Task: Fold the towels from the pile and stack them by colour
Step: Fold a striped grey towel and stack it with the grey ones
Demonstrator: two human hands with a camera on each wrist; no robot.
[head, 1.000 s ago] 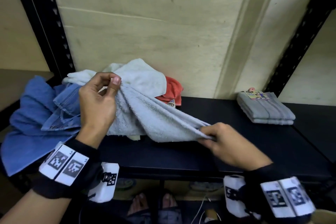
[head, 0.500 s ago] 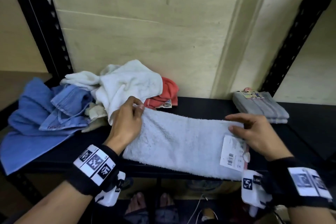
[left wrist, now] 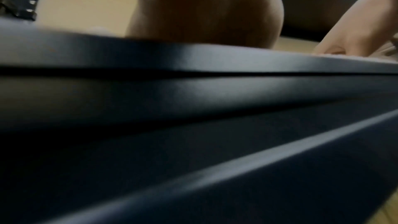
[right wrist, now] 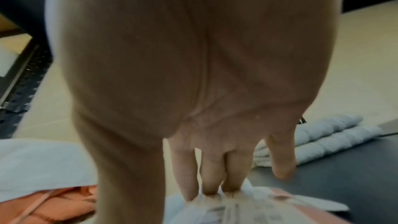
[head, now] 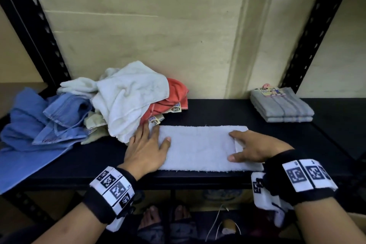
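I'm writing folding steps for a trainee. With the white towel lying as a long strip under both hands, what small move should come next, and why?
Probably lift the end under the right hand and fold it over toward the left hand. The white towel lies flat on the black shelf as a long strip, far longer than the folded grey towels, and both hands press its ends flat.

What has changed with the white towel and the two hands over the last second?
The white towel, held up and stretched between pinching hands a second ago, now lies flat as a long strip on the shelf. The left hand and right hand have let go and rest flat on its ends. The unfolded pile and the folded grey towels stayed put.
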